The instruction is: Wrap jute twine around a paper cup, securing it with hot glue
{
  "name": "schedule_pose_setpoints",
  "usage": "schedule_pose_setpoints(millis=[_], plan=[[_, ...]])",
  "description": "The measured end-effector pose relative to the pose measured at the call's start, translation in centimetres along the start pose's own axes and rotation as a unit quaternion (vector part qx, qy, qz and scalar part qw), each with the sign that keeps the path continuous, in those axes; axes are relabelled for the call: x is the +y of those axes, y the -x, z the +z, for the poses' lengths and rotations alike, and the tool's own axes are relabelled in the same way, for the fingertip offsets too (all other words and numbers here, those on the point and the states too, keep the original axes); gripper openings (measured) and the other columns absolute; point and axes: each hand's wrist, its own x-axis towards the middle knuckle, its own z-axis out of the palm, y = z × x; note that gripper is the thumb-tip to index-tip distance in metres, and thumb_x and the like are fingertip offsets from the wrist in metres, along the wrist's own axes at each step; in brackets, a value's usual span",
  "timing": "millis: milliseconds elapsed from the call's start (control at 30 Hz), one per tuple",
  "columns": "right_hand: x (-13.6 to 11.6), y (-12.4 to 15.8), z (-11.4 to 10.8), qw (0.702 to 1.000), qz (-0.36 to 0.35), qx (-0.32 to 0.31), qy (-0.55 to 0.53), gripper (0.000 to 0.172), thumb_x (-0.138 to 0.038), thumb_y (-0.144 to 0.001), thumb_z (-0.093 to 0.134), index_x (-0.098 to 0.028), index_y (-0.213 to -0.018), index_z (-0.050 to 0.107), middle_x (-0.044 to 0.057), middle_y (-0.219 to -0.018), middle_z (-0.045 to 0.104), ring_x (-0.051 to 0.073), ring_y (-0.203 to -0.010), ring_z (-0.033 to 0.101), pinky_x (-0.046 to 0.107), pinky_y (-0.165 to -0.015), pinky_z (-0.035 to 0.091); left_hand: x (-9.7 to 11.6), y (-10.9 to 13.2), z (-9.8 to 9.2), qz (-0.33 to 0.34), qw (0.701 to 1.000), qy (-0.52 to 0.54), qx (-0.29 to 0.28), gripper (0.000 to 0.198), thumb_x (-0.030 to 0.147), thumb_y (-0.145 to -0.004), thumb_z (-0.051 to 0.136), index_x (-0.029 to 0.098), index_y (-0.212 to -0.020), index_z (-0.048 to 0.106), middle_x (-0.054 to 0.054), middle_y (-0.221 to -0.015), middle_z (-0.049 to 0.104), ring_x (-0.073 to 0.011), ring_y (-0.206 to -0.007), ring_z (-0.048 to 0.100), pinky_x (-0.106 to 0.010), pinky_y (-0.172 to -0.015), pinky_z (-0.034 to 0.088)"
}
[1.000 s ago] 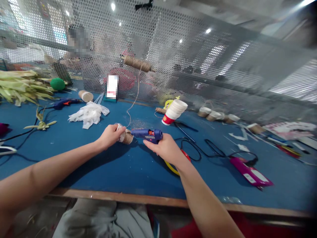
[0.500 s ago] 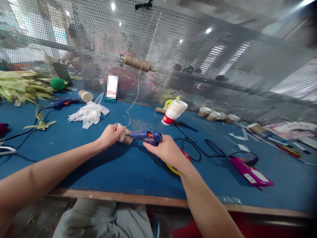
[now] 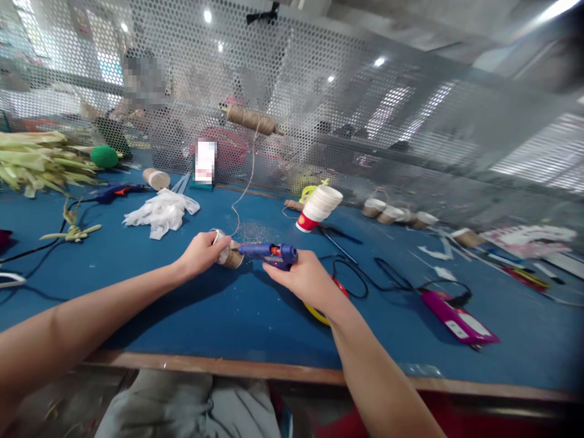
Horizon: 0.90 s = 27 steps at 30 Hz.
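Note:
My left hand (image 3: 203,254) is closed around a small paper cup (image 3: 234,260) partly wrapped in brown twine, tilted just above the table. In my right hand (image 3: 308,277) is a blue hot glue gun (image 3: 269,251), its nozzle pointing left and close against the cup's side. Whether the nozzle touches the cup, I cannot tell. A strand of twine (image 3: 246,182) runs from the cup up to a twine spool (image 3: 250,120) mounted on the perforated screen. My left fingers hide part of the cup.
A stack of white paper cups (image 3: 322,207) stands behind my right hand. White lace (image 3: 163,212) and a second glue gun (image 3: 116,191) lie left. Twine-wrapped cups (image 3: 390,214) line the back right. A purple power strip (image 3: 458,319) with black cables lies right. Yellow-handled scissors (image 3: 316,314) sit under my right wrist.
The view has shifted slightly. Both hands keep their hold, and the glue gun's nozzle remains at the cup.

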Motion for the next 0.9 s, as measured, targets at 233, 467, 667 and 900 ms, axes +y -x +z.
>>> schedule_pose_setpoints(millis=[233, 467, 667, 900], plan=[[-0.21, 0.04, -0.07, 1.000, 0.003, -0.006, 0.012, 0.015, -0.028, -0.067, 0.055, -0.015, -0.061, 0.056, 0.000, -0.057, 0.056, 0.011, -0.053, 0.047, 0.022, -0.052, 0.038, 0.07, 0.20, 0.03, 0.001, 1.000, 0.008, -0.005, 0.037, 0.046, -0.073, 0.042, 0.012, -0.063, 0.055, 0.002, -0.053, 0.046, -0.0094, -0.050, 0.038, -0.021, -0.048, 0.032], [0.10, -0.18, 0.01, 1.000, 0.003, 0.009, 0.011, 0.016, -0.029, -0.068, 0.055, -0.014, -0.063, 0.058, 0.001, -0.061, 0.060, 0.013, -0.057, 0.051, 0.024, -0.053, 0.040, -0.63, 0.19, 0.07, 0.004, 0.999, 0.039, -0.017, 0.040, 0.048, -0.074, 0.042, 0.011, -0.067, 0.057, 0.002, -0.052, 0.046, -0.0086, -0.047, 0.038, -0.021, -0.047, 0.031], [0.08, -0.40, -0.06, 1.000, 0.003, 0.011, 0.019, 0.017, -0.030, -0.068, 0.055, -0.015, -0.059, 0.055, 0.000, -0.056, 0.056, 0.012, -0.053, 0.048, 0.024, -0.051, 0.039, -0.72, 0.15, 0.10, 0.008, 0.999, 0.051, -0.017, 0.043, 0.050, -0.074, 0.040, 0.011, -0.065, 0.056, 0.002, -0.051, 0.046, -0.0090, -0.048, 0.039, -0.021, -0.047, 0.032], [-0.13, -0.34, -0.17, 1.000, 0.008, -0.001, 0.014, 0.017, -0.030, -0.068, 0.054, -0.016, -0.058, 0.055, -0.002, -0.047, 0.050, 0.012, -0.051, 0.048, 0.023, -0.049, 0.038, -0.64, 0.21, -0.04, 0.013, 0.999, 0.039, -0.016, 0.044, 0.051, -0.074, 0.040, 0.011, -0.064, 0.057, 0.002, -0.052, 0.046, -0.0094, -0.049, 0.039, -0.021, -0.048, 0.031]])
